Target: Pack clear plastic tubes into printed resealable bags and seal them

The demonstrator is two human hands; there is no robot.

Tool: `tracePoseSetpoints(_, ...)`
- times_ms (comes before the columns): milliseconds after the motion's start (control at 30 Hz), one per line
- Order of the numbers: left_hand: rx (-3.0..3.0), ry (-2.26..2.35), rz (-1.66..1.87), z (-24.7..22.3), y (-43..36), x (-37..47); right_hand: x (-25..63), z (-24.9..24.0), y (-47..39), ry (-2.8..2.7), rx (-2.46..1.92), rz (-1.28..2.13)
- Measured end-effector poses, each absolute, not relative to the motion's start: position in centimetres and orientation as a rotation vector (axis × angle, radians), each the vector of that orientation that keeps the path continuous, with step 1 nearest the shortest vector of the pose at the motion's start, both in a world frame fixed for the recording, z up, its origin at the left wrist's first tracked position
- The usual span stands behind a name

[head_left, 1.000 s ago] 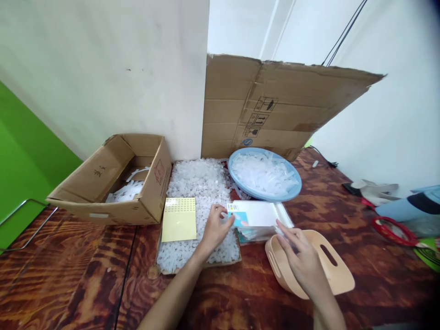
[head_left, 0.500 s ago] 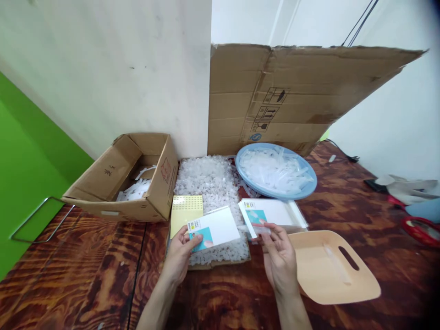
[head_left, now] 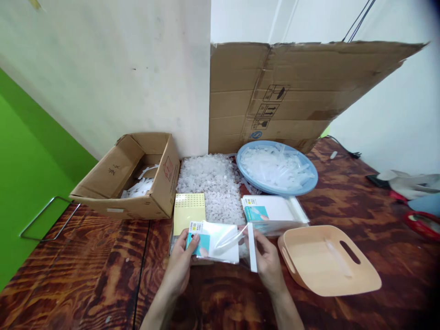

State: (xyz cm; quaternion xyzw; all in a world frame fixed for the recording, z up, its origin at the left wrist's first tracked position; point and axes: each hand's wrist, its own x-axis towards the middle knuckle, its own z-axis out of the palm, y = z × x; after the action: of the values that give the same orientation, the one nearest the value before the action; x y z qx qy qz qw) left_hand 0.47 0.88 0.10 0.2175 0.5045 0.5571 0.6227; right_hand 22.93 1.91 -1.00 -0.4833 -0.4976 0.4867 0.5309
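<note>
In front of me a clear plastic bag (head_left: 223,240) holds a white card with a teal printed corner. My left hand (head_left: 181,259) is closed on the printed end, thumb on top. At the other end my right hand (head_left: 270,262) grips the bag's mouth by its white-edged flap (head_left: 252,247), with some fingertips behind or inside the film; I cannot tell which. Beneath the bag lies a bed of small translucent plastic pieces (head_left: 209,174). A yellow sheet of dot stickers (head_left: 188,219) rests on them. More printed bags (head_left: 278,208) are stacked beyond my right hand.
An open cardboard box (head_left: 165,183) with white pieces stands at the left. Behind are a blue basin (head_left: 311,185) of clear strips and a tall cardboard sheet (head_left: 309,91). A peach plastic bin (head_left: 360,279) sits at the right, near a red tape roll (head_left: 412,224).
My right hand, which had a small clear piece in its fingers, has moved in to the bag's open end. The bag has come down slightly and turned more level.
</note>
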Motion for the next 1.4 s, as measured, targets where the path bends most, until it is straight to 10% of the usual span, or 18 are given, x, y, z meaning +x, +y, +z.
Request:
tracePoseSetpoints(700,0.505,1.311,1.316,-1.3,-2.5,-2.9,20.7,1.6,2.3,-1.789,-0.917,1.536)
tracePoseSetpoints(1000,1.069,1.703,1.187,-2.5,-6.0,-3.3,20.0,4.3,13.5,-2.251,-1.663,0.509)
tracePoseSetpoints(1400,2.051,1.605,1.143,0.8,7.5,-0.4,16.6,1.7,18.9,-2.238,-2.110,0.364)
